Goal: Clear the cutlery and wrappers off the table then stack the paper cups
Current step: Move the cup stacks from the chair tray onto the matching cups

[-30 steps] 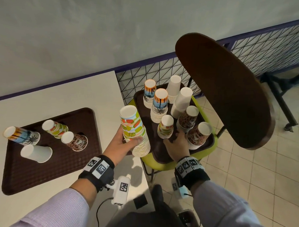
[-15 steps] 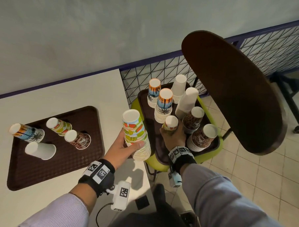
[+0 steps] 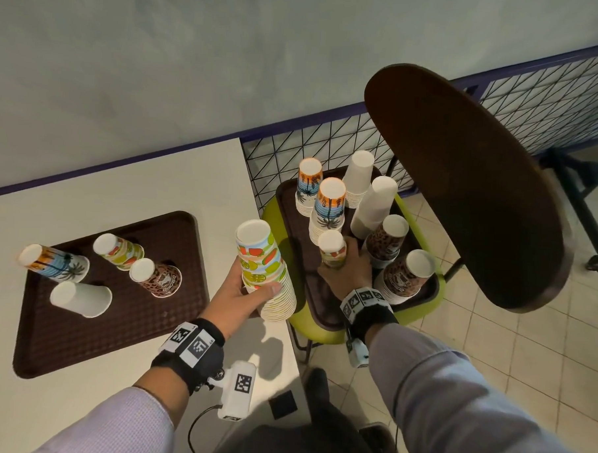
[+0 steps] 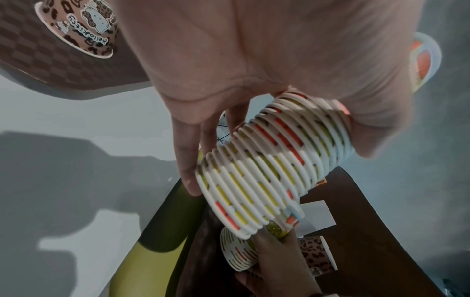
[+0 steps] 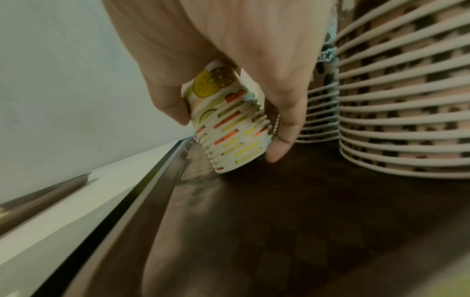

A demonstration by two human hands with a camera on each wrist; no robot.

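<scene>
Head view: stacking step; left hand (image 3: 234,297) grips tall fruit-print cup stack (image 3: 266,269), right hand (image 3: 345,267) grips short fruit-print stack (image 3: 331,249) on chair tray (image 3: 299,233); next, probably nest the two stacks.

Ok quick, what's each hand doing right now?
Left hand: grips the tall fruit-print cup stack.
Right hand: grips the short fruit-print cup stack on the chair's tray.

R hand (image 5: 229,66) fingers (image 5: 282,128) grip fruit-print cup stack (image 5: 234,136), tilted on brown tray (image 5: 292,221), beside leopard-print stack (image 5: 406,112).
</scene>
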